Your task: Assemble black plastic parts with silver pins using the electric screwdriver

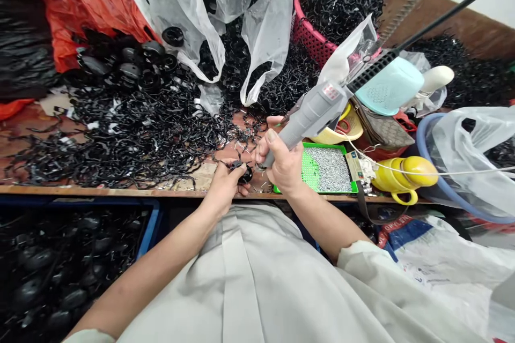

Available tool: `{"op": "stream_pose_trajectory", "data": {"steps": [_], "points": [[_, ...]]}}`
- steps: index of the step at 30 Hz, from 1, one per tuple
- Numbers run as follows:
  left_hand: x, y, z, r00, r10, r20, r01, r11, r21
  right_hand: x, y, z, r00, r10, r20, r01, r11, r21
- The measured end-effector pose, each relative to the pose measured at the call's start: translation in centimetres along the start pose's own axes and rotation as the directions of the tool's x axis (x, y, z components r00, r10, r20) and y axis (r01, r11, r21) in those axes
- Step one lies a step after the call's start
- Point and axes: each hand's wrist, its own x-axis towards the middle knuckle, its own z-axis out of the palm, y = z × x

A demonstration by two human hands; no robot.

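My left hand (pixel 226 182) pinches a small round black plastic part (pixel 243 173) just above the front edge of the bench. Wrapped in my right hand (pixel 284 163) is a grey electric screwdriver (pixel 311 112), its nose pointing down and left toward that part. Whether the tip touches the part I cannot tell. Right of my right hand lies a green tray (pixel 309 168) holding many small silvery screws. Beyond my left hand spreads a heap of thin black plastic pieces (pixel 161 123).
White plastic bags (pixel 261 21) and a pink basket (pixel 311 32) of black strips stand behind. A yellow bottle (pixel 398 174) and a blue tub (pixel 426 139) are at right. Below left is a blue crate (pixel 151 230) of black parts. A cable (pixel 454 5) runs up from the screwdriver.
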Motion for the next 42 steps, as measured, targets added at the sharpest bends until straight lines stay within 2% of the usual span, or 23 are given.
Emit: {"op": "stream_pose_trajectory", "data": {"steps": [8, 14, 18, 24, 28, 30, 32, 33, 34, 35, 36, 37, 38, 39, 40, 41, 42], "points": [[-0.5, 0.6, 0.0, 0.999, -0.031, -0.010, 0.031, 0.999, 0.013, 0.0, 0.3, 0.9, 1.000, -0.017, 0.009, 0.017, 0.999, 0.048], [-0.7, 0.8, -0.1, 0.999, -0.031, 0.008, 0.031, 0.999, 0.027, -0.2, 1.7, 0.8, 1.000, 0.018, -0.001, -0.018, 0.999, -0.044], [-0.5, 0.6, -0.1, 1.000, -0.020, -0.009, 0.020, 1.000, 0.022, -0.5, 2.8, 0.6, 0.999, 0.025, 0.035, -0.022, 0.995, -0.102], [-0.4, 0.6, -0.1, 1.000, -0.025, 0.012, 0.025, 1.000, -0.006, -0.4, 1.5, 1.0, 0.999, -0.046, 0.030, 0.046, 0.999, -0.028], [-0.3, 0.4, -0.6, 1.000, -0.027, -0.012, 0.027, 0.999, -0.020, -0.1, 0.6, 0.9, 0.995, -0.098, 0.018, 0.098, 0.995, -0.003], [-0.2, 0.4, -1.2, 0.999, -0.002, -0.038, 0.001, 1.000, -0.024, 0.3, 0.4, 0.1, 0.992, -0.122, -0.027, 0.121, 0.992, -0.032], [-0.1, 0.7, -1.6, 0.988, 0.124, -0.094, -0.118, 0.991, 0.064, 0.8, 0.1, -1.4, 0.983, -0.157, -0.093, 0.152, 0.987, -0.061], [-0.1, 0.9, -1.6, 0.965, 0.237, -0.113, -0.219, 0.963, 0.158, 1.1, -0.1, -2.4, 0.975, -0.180, -0.129, 0.172, 0.982, -0.073], [-0.1, 1.2, -1.3, 0.921, 0.377, -0.100, -0.338, 0.900, 0.276, 1.4, -0.4, -3.5, 0.964, -0.208, -0.167, 0.195, 0.977, -0.089], [0.0, 1.4, -0.8, 0.851, 0.524, -0.041, -0.468, 0.791, 0.394, 1.7, -0.7, -4.6, 0.949, -0.238, -0.205, 0.219, 0.969, -0.111], [0.0, 1.6, -0.1, 0.755, 0.652, 0.068, -0.596, 0.640, 0.484, 1.9, -1.0, -5.6, 0.933, -0.267, -0.240, 0.240, 0.961, -0.138], [0.0, 1.7, 0.7, 0.639, 0.738, 0.217, -0.713, 0.462, 0.528, 2.1, -1.2, -6.6, 0.916, -0.294, -0.272, 0.255, 0.952, -0.169], [0.1, 1.7, 1.7, 0.512, 0.769, 0.383, -0.806, 0.276, 0.524, 2.2, -1.5, -7.5, 0.901, -0.316, -0.299, 0.265, 0.943, -0.199], [0.3, 1.5, 2.6, 0.388, 0.745, 0.542, -0.868, 0.099, 0.486, 2.2, -1.6, -8.3, 0.888, -0.332, -0.319, 0.269, 0.937, -0.224], [0.5, 1.2, 3.5, 0.291, 0.679, 0.674, -0.897, -0.052, 0.439, 2.1, -1.7, -8.9, 0.879, -0.342, -0.333, 0.270, 0.932, -0.243], [0.7, 0.7, 4.2, 0.235, 0.592, 0.771, -0.898, -0.172, 0.406, 2.1, -1.7, -9.4, 0.873, -0.347, -0.341, 0.269, 0.928, -0.256], [1.0, 0.2, 4.7, 0.221, 0.510, 0.831, -0.879, -0.266, 0.396, 2.0, -1.6, -9.8, 0.872, -0.348, -0.343, 0.267, 0.927, -0.264]]}}
